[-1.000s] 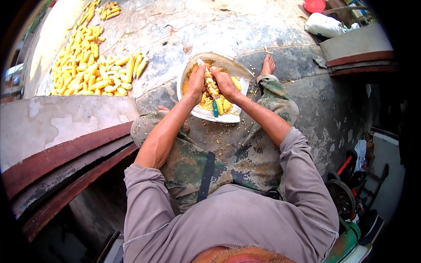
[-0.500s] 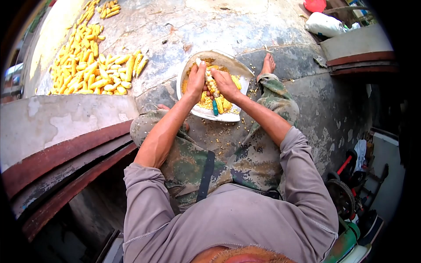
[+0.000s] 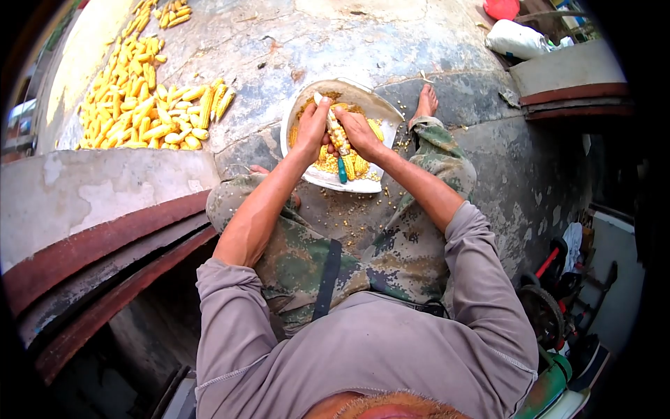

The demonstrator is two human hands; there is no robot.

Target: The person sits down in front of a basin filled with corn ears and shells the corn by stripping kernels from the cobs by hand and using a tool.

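Both hands are over a white basin (image 3: pixel 370 186) set on the ground between my feet. My left hand (image 3: pixel 311 129) and my right hand (image 3: pixel 357 133) are closed around one corn cob (image 3: pixel 338 135), partly stripped, its pale end pointing up and away. Loose yellow kernels (image 3: pixel 325 165) and more corn cobs (image 3: pixel 361 166) lie in the basin under the hands. A tool with a green handle (image 3: pixel 342 170) rests in the basin just below the held cob; its other end is hidden.
A big heap of yellow corn cobs (image 3: pixel 132 105) lies on the concrete at the left. Scattered kernels (image 3: pixel 352 227) dot the ground before me. A low ledge (image 3: pixel 105 185) runs along the left. A white sack (image 3: pixel 516 39) is at the upper right, a wheel (image 3: pixel 543 314) at the lower right.
Almost nothing differs. Both hands keep their grip on the cob, with only a very slight shift of the fingers.
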